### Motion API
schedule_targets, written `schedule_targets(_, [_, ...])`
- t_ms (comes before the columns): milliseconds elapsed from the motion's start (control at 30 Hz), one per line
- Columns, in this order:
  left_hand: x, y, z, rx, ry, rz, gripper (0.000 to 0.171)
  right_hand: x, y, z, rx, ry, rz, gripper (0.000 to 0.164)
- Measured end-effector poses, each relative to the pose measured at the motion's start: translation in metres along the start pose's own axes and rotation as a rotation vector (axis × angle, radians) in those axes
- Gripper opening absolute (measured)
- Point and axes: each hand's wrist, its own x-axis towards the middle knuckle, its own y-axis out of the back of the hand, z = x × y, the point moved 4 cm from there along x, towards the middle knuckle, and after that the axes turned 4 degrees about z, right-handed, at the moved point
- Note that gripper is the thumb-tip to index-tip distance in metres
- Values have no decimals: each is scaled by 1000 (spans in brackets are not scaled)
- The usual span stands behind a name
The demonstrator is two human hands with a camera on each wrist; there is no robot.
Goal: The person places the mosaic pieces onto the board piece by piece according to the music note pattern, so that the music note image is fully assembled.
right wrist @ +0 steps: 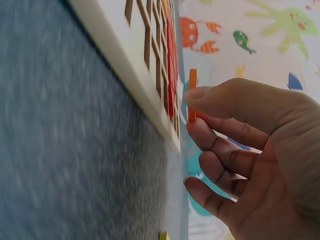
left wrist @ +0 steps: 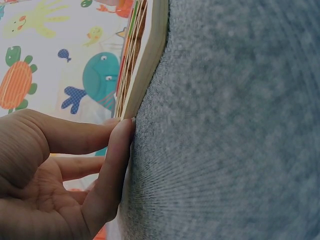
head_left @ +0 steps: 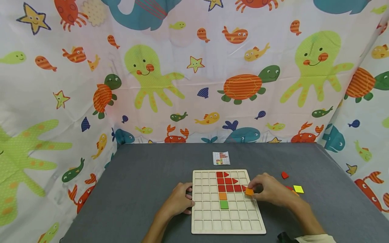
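Observation:
A wooden grid board (head_left: 206, 224) lies on the table, with rows of red square tiles (head_left: 221, 180), each ending in a red triangle on the right. Below them sit an orange square tile (head_left: 223, 196) and a green square tile (head_left: 224, 204). My left hand (head_left: 178, 199) holds the board's left edge; the left wrist view shows thumb and finger pinching its rim (left wrist: 150, 65). Over the board's right side, my right hand (head_left: 268, 189) pinches another orange square tile (head_left: 249, 191) between thumb and fingers. Seen edge-on in the right wrist view, this orange tile (right wrist: 193, 80) is off the board.
A small pattern card (head_left: 221, 158) lies behind the board. To the right are a red tile (head_left: 284, 174), a yellow square tile (head_left: 298, 189) and other tiles partly hidden by my right hand. A dark object (head_left: 285, 237) shows at the front edge. Printed cloth hangs around the grey table.

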Motion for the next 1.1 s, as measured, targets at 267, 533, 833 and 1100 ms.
schedule_targets(267, [0, 0, 1, 2, -7, 7, 73, 3, -13, -22, 36, 65, -50, 21])
schedule_targets(533, [0, 0, 0, 4, -5, 9, 73, 4, -28, -40, 41, 56, -116, 18])
schedule_targets(833, [0, 1, 0, 1, -1, 10, 74, 4, -42, -57, 66, 84, -191, 18])
schedule_targets(1100, [0, 0, 0, 8, -11, 12, 73, 1, -49, -69, 78, 124, -180, 21])
